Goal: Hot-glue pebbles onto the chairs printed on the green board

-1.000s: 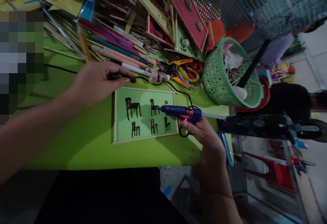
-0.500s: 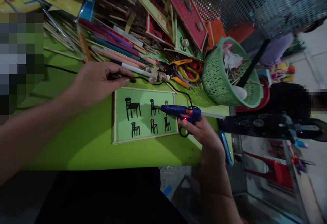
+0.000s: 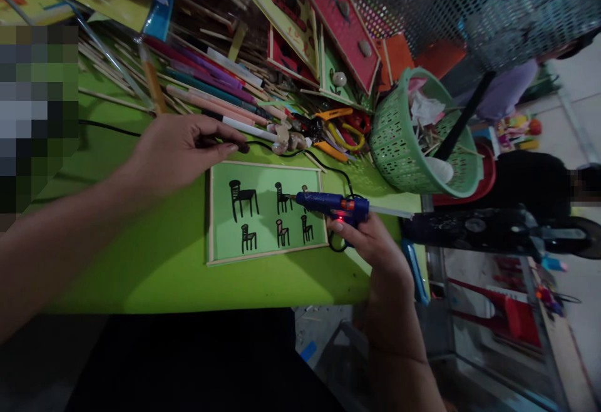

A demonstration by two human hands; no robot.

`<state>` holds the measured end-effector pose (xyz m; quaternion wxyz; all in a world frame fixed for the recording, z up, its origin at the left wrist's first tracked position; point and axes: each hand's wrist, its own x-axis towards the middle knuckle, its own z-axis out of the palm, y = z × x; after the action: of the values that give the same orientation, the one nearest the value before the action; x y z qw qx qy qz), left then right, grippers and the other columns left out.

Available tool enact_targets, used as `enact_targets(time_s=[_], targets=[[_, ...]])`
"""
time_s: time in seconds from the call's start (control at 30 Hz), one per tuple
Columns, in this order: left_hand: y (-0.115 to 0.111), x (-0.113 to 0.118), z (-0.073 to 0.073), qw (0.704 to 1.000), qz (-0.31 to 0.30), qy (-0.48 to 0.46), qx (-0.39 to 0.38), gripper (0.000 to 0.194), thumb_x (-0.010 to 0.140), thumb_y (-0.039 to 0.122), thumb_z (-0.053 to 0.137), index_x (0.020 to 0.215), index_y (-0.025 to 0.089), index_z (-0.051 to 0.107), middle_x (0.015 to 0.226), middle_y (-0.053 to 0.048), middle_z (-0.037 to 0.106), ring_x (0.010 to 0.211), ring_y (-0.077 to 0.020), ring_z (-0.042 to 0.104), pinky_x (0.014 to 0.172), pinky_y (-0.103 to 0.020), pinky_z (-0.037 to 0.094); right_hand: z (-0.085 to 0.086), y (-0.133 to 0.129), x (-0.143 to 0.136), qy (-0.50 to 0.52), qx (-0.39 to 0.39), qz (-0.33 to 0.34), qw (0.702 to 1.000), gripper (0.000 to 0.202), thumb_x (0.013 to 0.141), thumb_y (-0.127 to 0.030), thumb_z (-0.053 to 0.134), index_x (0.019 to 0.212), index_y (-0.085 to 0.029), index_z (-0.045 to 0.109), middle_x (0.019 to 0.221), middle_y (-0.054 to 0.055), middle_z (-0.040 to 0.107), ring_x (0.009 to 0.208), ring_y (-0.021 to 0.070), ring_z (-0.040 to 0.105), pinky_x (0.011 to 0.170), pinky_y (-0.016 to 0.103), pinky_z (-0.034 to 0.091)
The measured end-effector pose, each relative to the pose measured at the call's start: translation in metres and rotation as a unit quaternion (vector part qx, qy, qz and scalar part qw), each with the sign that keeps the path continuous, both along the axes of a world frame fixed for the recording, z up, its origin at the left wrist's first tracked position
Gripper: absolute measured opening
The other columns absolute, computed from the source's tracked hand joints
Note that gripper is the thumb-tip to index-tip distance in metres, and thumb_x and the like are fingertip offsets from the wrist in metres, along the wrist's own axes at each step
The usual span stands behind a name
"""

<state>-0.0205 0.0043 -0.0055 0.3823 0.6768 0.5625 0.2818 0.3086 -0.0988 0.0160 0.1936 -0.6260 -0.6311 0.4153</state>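
- The green card (image 3: 267, 243) lies in the centre of the table (image 3: 178, 287), edged with thin wooden strips and bearing six black chair drawings; it lies as it did in the earlier frames.
- The right hand (image 3: 369, 236), at the card's 4 o'clock, has its fingers wrapped around the blue glue gun (image 3: 323, 203), in the same grip as before.
- The gun's nozzle points to 9 o'clock, over the upper middle chair, and has not visibly moved; whether it touches the card cannot be told. Its red light still glows, and a pale glue stick (image 3: 389, 211) extends from its rear towards 3 o'clock.
- The left hand (image 3: 183, 146) stays at the card's 11 o'clock, fingers curled and close to the thumb; I cannot tell whether the tips clamp anything.
- Small stones (image 3: 288, 139) lie at 12 o'clock, scissors (image 3: 347, 139) at 1, the green basket (image 3: 399, 143) at 2, and markers (image 3: 216, 102) at 11, all unchanged.
- The only difference is a slight drift of the view: the framed pictures (image 3: 345, 24) at 1 o'clock appear a touch further towards 9.
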Motion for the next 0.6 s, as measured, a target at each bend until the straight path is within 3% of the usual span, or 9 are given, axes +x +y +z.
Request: enact_targets(time_s=[0.27, 0.4, 0.6], targets=[[0.0004, -0.0009, 0.0005, 1.000, 0.004, -0.005, -0.002, 0.030, 0.087, 0.035, 0.069, 0.111, 0.023, 0.079, 0.092, -0.002, 0.080, 0.073, -0.0155, 0.066, 0.067, -0.027, 0.049, -0.0020, -0.0006, 0.0001, 0.011, -0.010, -0.009, 1.000, 0.032, 0.086, -0.046, 0.072, 0.100, -0.018, 0.076, 0.089, 0.006, 0.074, 0.080, 0.0198, 0.064, 0.078, 0.034, 0.054], [0.0003, 0.0013, -0.0001, 1.000, 0.011, -0.014, 0.000, 0.028, 0.085, 0.033, 0.069, 0.109, 0.023, 0.080, 0.088, -0.002, 0.079, 0.069, -0.0139, 0.064, 0.062, -0.024, 0.047, -0.0022, -0.0006, -0.0001, 0.005, -0.008, -0.014, 1.000, 0.031, 0.086, -0.047, 0.072, 0.099, -0.019, 0.076, 0.086, 0.005, 0.072, 0.078, 0.0194, 0.063, 0.075, 0.034, 0.053], [0.0013, 0.0022, -0.0058, 0.997, 0.018, -0.037, 0.063, 0.023, 0.081, 0.029, 0.072, 0.101, 0.022, 0.082, 0.076, 0.000, 0.076, 0.058, -0.0099, 0.057, 0.052, -0.020, 0.039, 0.0049, 0.0014, -0.0078, 0.039, -0.009, -0.038, 0.998, 0.033, 0.081, -0.051, 0.075, 0.090, -0.019, 0.073, 0.080, 0.004, 0.069, 0.074, 0.0188, 0.061, 0.073, 0.033, 0.052]])
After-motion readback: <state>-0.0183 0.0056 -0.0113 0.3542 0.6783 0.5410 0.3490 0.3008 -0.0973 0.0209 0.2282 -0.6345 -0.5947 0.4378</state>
